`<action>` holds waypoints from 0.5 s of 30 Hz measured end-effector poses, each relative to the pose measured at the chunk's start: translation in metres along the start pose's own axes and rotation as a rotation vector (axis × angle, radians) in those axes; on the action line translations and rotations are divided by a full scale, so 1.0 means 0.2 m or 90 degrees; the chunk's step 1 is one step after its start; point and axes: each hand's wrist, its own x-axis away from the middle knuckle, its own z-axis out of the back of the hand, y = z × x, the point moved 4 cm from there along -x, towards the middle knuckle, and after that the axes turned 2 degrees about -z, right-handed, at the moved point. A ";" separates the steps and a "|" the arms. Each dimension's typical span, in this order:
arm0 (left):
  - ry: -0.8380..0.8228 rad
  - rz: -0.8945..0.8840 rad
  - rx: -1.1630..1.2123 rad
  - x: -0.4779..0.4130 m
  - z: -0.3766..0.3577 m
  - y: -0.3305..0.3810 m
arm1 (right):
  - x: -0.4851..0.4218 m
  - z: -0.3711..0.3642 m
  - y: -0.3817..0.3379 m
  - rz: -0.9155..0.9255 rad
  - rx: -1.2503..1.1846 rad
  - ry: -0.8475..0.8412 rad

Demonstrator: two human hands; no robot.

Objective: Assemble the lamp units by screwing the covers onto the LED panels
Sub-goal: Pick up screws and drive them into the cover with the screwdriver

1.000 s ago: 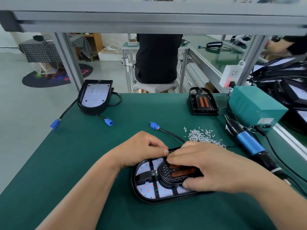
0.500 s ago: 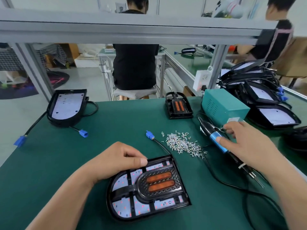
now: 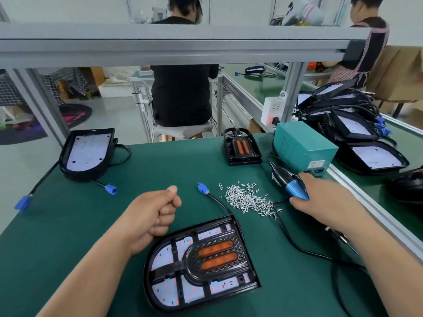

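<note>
A black lamp unit point(image 3: 248, 286) lies on the green mat in front of me. Its LED panel point(image 3: 164, 291) shows white with red dots, and the black cover point(image 3: 215, 255) with two orange lenses sits on it. My left hand point(image 3: 153, 216) hovers just behind the unit's left side, fingers curled into a fist, thumb on top, nothing visible in it. My right hand point(image 3: 325, 200) grips the blue body of the electric screwdriver point(image 3: 287, 180), whose bit end pokes out past my wrist. A pile of small silver screws point(image 3: 247, 199) lies between the hands.
The unit's cable ends in a blue connector point(image 3: 202, 187). A second LED panel point(image 3: 87, 152) leans at the back left, a spare cover point(image 3: 242, 146) at the back middle. A teal power box point(image 3: 302, 143) and stacked lamp units point(image 3: 366, 154) stand to the right.
My right hand has closed round the screwdriver it was reaching for. My left hand has let go of the lamp unit's edge and curled up above the mat.
</note>
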 end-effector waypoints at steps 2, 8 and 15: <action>0.019 0.068 0.229 -0.02 0.02 0.00 | 0.00 0.01 0.01 -0.005 -0.029 -0.002; 0.059 0.110 0.585 -0.02 0.01 -0.01 | 0.00 0.07 0.02 -0.028 -0.351 -0.030; -0.003 0.142 0.333 -0.03 -0.03 0.00 | -0.06 0.04 -0.12 -0.110 -0.860 -0.129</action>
